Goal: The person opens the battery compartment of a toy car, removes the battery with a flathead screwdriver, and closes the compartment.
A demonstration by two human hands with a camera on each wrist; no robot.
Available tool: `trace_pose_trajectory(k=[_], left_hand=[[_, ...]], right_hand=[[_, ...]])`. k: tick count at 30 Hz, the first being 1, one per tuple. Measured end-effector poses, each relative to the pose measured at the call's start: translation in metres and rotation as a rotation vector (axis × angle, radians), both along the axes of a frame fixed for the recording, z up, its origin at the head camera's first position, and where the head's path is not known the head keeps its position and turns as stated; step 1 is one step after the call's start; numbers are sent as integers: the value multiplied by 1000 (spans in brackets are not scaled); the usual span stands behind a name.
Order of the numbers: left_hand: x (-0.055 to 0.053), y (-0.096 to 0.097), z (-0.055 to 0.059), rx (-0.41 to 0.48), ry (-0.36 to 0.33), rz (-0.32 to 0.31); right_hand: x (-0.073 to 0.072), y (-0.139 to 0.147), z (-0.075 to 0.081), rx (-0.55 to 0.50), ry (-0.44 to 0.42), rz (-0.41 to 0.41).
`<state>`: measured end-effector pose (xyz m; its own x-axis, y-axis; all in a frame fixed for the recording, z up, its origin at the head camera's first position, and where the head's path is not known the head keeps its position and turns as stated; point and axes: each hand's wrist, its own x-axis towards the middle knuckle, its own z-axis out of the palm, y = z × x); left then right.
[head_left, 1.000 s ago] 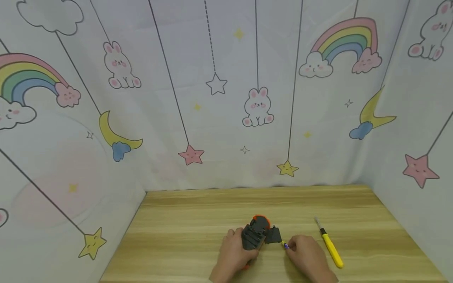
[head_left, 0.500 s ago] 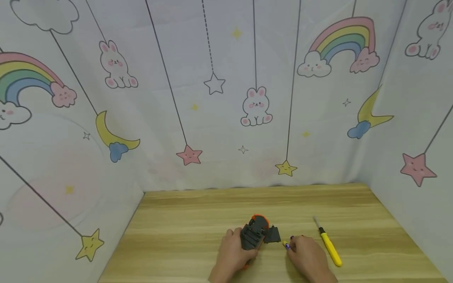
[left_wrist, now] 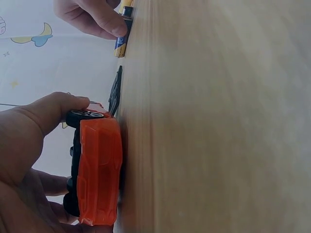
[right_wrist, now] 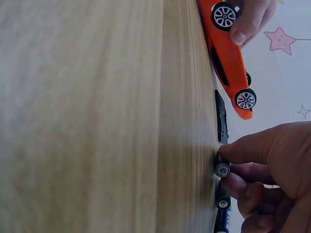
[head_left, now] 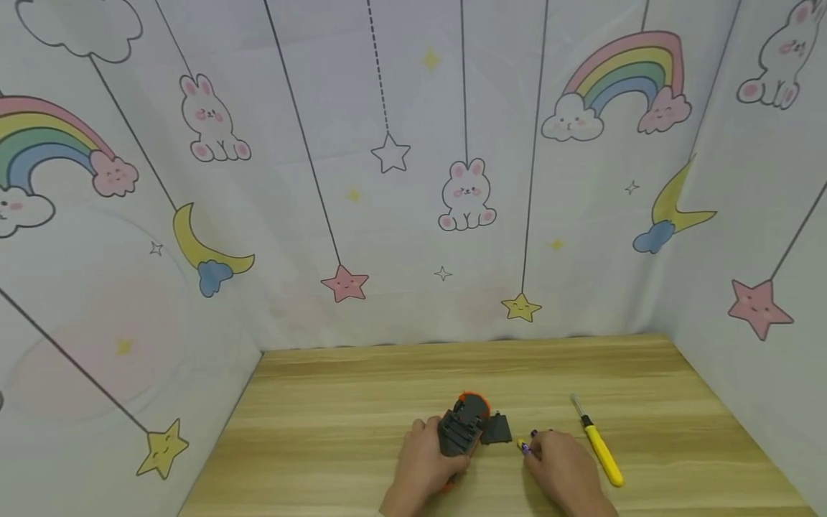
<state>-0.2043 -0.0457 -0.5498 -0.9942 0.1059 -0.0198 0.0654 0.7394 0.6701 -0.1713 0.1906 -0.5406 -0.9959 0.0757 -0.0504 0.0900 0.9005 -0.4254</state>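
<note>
My left hand [head_left: 423, 459] grips an orange toy car [left_wrist: 99, 170] turned upside down, its dark underside [head_left: 461, 427] facing up in the head view. The thumb lies at one wheel, and the fingers are at the far side. On the table my right hand [head_left: 565, 467] pinches a battery [right_wrist: 222, 169] between thumb and fingers; in the left wrist view that battery [left_wrist: 121, 43] lies along the wood. Close under the same hand is another battery [right_wrist: 223, 201], and a blue one [right_wrist: 222, 221] shows beyond. A black battery cover [head_left: 496, 429] lies between car and right hand.
To the right of my right hand lies a screwdriver [head_left: 602, 449] with a yellow handle, its metal tip pointing away. The wooden table [head_left: 336, 402] ends at a white printed curtain [head_left: 400, 309] at the back and sides.
The right hand and its battery have shifted slightly away from the black cover, and a second dark battery end now shows by the fingers. The left hand keeps its hold on the car.
</note>
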Motion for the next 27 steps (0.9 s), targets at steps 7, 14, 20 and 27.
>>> trace_pose_trajectory(k=[7, 14, 20, 27], left_hand=[[1, -1, 2, 3, -5, 6], [2, -1, 3, 4, 7, 7], [3, -1, 4, 6, 8, -7], [2, -1, 1, -13, 34, -20]], right_hand=[[-2, 0, -2, -3, 13, 13], [-8, -3, 2, -43, 84, 14], [-13, -23, 3, -287, 150, 78], [-16, -52, -4, -501, 90, 141]])
